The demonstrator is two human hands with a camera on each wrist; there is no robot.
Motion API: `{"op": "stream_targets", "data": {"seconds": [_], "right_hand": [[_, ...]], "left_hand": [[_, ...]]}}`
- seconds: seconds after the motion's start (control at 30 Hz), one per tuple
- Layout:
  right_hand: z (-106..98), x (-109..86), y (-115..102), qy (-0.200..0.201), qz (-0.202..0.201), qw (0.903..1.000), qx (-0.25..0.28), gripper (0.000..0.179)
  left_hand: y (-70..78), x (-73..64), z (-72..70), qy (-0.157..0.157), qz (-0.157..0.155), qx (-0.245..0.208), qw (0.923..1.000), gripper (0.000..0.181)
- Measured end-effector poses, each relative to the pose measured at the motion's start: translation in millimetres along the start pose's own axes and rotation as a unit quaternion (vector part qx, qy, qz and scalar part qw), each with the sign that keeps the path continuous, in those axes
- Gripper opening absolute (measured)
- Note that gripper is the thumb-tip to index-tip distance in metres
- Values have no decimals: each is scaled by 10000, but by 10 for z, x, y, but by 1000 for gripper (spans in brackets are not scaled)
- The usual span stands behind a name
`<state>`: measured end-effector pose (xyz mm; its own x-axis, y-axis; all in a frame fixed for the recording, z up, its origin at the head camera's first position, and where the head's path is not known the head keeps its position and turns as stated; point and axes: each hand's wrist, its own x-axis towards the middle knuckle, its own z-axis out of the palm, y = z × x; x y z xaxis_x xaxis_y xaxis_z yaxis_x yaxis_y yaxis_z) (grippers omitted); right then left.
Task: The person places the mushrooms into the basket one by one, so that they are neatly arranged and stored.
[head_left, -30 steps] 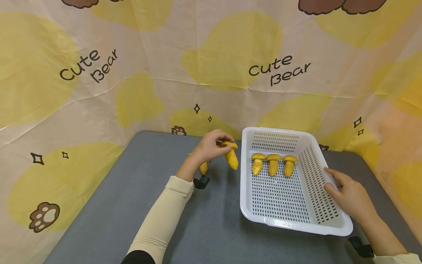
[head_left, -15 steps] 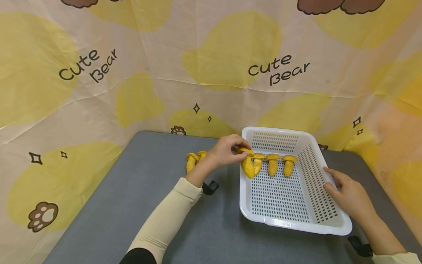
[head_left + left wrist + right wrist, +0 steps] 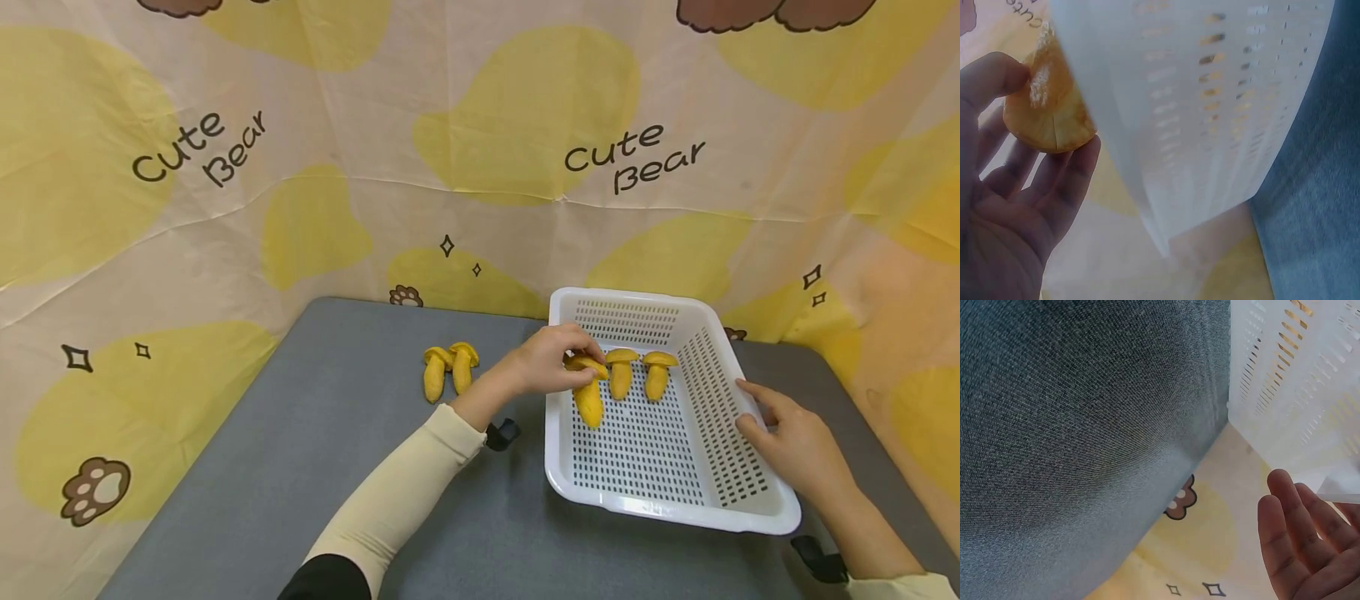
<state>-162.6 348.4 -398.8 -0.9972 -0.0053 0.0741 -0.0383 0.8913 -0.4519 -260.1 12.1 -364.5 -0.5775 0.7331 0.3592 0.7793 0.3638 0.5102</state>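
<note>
My left hand (image 3: 558, 358) pinches a yellow mushroom (image 3: 588, 404) by its cap, stem hanging down, over the left part of a white perforated basket (image 3: 637, 467). The left wrist view has the same cap (image 3: 1050, 115) between thumb and fingers, beside the basket's wall (image 3: 1166, 125). Inside the basket two more mushrooms stand out, a middle one (image 3: 621, 375) and a right one (image 3: 657, 377); another is hidden behind the held one. At the right rim my right hand (image 3: 802, 454) holds the basket, thumb over the edge and other fingers (image 3: 1282, 550) outside.
Two mushrooms, one on the left (image 3: 434, 375) and one leaning close to it (image 3: 463, 367), lie on the grey table (image 3: 300, 467) left of the basket. A printed cloth (image 3: 465, 125) hangs behind the table.
My left hand has carried the mushroom rightward from the table, across the left rim and over the basket, uncovering the two on the table. The right hand and basket have hardly moved.
</note>
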Motion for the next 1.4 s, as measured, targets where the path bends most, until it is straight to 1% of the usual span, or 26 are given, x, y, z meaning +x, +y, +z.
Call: {"op": "stream_targets", "data": {"seconds": [0.2, 0.33, 0.43, 0.57, 0.73, 0.9, 1.07, 1.17, 1.3, 1.4], "right_hand": [[6, -1, 7, -28, 11, 10000, -17, 56], [4, -7, 12, -7, 39, 10000, -40, 56], [5, -6, 15, -10, 44, 10000, -57, 56], [13, -3, 13, -28, 43, 10000, -62, 56], [14, -4, 5, 7, 34, 10000, -68, 55], [7, -1, -11, 38, 30, 10000, -79, 55], [-8, 0, -6, -31, 42, 9999, -132, 56], [-9, 2, -1, -52, 37, 9998, -178, 56], [-5, 6, -2, -39, 28, 9998, -172, 56], [-4, 9, -10, 6, -10, 9999, -143, 56]], "left_hand": [[1, 64, 108, -465, -1, 98, 9989, 16], [-36, 123, 215, -752, 21, 388, 9964, 17], [-59, 166, 292, -910, 65, 706, 9933, 17], [-74, 202, 361, -1150, 1, 889, 9894, 16], [-73, 232, 403, -1415, -63, 909, 9857, 14], [-64, 268, 418, -1689, 24, 971, 9808, 11], [-53, 299, 425, -1956, 65, 1096, 9745, 10], [-44, 311, 430, -2123, -71, 1186, 9699, 9], [-30, 326, 445, -2290, -379, 1289, 9641, 9], [-21, 332, 460, -2387, -617, 1284, 9606, 8]]}}
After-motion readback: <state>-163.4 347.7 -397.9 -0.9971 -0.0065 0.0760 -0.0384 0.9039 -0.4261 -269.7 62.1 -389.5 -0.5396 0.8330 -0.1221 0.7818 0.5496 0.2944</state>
